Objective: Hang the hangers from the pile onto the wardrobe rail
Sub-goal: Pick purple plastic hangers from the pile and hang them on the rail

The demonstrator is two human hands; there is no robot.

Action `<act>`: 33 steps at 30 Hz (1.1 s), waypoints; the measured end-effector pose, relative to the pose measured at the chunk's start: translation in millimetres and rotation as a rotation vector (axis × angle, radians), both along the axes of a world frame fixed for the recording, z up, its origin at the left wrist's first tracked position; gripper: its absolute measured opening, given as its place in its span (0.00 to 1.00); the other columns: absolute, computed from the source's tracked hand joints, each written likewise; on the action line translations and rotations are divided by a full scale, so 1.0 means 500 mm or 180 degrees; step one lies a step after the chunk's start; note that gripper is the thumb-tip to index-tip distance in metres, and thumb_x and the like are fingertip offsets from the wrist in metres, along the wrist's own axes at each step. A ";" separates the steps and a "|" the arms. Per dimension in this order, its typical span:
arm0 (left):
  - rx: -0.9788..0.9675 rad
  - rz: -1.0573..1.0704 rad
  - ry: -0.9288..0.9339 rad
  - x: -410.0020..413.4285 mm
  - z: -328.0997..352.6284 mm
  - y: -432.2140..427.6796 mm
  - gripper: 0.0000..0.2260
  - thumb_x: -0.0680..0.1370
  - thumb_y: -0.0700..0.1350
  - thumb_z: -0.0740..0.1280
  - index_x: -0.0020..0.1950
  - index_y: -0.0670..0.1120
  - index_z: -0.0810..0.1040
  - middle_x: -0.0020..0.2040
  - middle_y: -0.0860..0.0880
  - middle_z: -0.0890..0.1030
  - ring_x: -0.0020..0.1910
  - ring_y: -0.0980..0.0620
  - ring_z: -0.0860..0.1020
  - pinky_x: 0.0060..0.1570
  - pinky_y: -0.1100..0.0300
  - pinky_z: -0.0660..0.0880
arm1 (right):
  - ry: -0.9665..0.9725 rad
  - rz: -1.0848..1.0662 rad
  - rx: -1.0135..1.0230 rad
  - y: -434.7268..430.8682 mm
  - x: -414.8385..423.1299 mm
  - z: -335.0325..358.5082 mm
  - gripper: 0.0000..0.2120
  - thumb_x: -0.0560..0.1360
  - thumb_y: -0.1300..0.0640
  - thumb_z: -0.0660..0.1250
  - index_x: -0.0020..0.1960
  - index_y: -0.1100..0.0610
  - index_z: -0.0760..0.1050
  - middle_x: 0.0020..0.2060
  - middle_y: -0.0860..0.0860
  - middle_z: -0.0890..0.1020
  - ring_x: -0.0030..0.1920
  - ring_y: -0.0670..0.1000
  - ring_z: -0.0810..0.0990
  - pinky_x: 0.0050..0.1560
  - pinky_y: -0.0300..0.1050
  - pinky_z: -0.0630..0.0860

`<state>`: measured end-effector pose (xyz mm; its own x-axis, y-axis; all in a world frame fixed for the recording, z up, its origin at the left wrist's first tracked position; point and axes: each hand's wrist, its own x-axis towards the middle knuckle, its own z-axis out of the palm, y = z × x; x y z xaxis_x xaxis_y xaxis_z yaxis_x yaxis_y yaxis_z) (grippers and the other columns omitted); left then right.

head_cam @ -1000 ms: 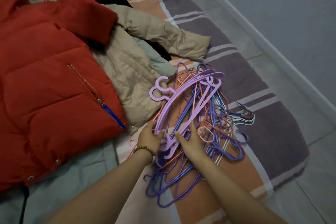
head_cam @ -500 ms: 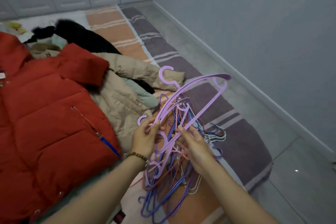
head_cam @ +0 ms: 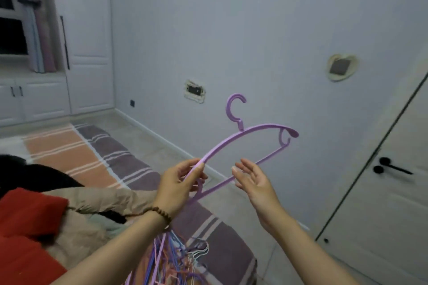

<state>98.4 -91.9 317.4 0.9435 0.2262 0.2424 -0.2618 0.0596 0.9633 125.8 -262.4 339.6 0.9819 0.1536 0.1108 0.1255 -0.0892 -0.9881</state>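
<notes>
A lilac plastic hanger [head_cam: 254, 131] is raised in front of the wall, hook pointing up. My left hand [head_cam: 178, 184] pinches its near end between thumb and fingers. My right hand [head_cam: 252, 177] hovers beside the hanger's lower bar with fingers spread and relaxed, holding nothing. The pile of hangers [head_cam: 176, 261], purple, blue and pink wire ones tangled together, lies on the striped bed cover [head_cam: 92, 159] below my forearms. No wardrobe rail is visible.
A red padded jacket [head_cam: 25, 233] and a beige jacket [head_cam: 97, 201] lie on the bed at left. White wardrobe doors [head_cam: 90, 37] stand at the back left. A white door with a black handle [head_cam: 391, 169] is at right. Tiled floor runs between bed and wall.
The lilac hanger came up out of the pile, now held high by my left hand alone. My right hand let go. My view swung up from the bed toward the wall.
</notes>
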 end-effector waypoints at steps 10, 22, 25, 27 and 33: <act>0.0436 -0.1559 -0.0993 -0.141 0.343 -0.321 0.06 0.77 0.46 0.64 0.48 0.51 0.80 0.37 0.48 0.84 0.38 0.53 0.82 0.38 0.64 0.79 | -0.0897 -0.1080 -0.0101 -0.305 -0.271 0.353 0.12 0.74 0.51 0.67 0.57 0.45 0.73 0.57 0.44 0.80 0.59 0.44 0.78 0.62 0.41 0.73; 0.0363 -0.3530 -0.1575 -0.436 0.517 -0.760 0.06 0.77 0.45 0.63 0.48 0.44 0.78 0.41 0.45 0.85 0.39 0.48 0.84 0.37 0.63 0.79 | -0.1596 -0.2674 0.0116 -0.637 -0.707 0.502 0.08 0.75 0.53 0.65 0.47 0.54 0.81 0.45 0.50 0.86 0.49 0.48 0.84 0.49 0.40 0.78; 0.0264 -0.3846 -0.1640 -0.522 0.541 -0.862 0.07 0.77 0.45 0.64 0.48 0.43 0.78 0.41 0.43 0.85 0.39 0.47 0.84 0.38 0.61 0.79 | -0.1763 -0.2986 0.0034 -0.715 -0.813 0.521 0.08 0.75 0.53 0.65 0.46 0.53 0.81 0.44 0.49 0.86 0.48 0.47 0.84 0.47 0.38 0.78; 0.0199 -0.3990 -0.1672 -0.581 0.553 -0.929 0.08 0.76 0.47 0.65 0.47 0.43 0.78 0.40 0.44 0.85 0.38 0.49 0.83 0.39 0.62 0.79 | -0.1871 -0.3171 -0.0028 -0.770 -0.880 0.531 0.08 0.76 0.53 0.64 0.45 0.54 0.81 0.42 0.49 0.86 0.47 0.46 0.84 0.45 0.37 0.78; 0.0193 -0.4468 -0.1672 -0.744 0.587 -1.110 0.09 0.77 0.47 0.64 0.49 0.43 0.80 0.43 0.47 0.85 0.38 0.53 0.82 0.38 0.64 0.79 | -0.2068 -0.3547 -0.0149 -0.944 -1.070 0.569 0.08 0.77 0.54 0.62 0.45 0.54 0.79 0.40 0.47 0.86 0.42 0.42 0.84 0.39 0.33 0.76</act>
<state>-273.6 -647.1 610.6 0.1830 -0.7872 0.5889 -0.3344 0.5134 0.7903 -409.3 -734.5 623.9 0.3506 -0.6924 0.6306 0.4152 -0.4886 -0.7674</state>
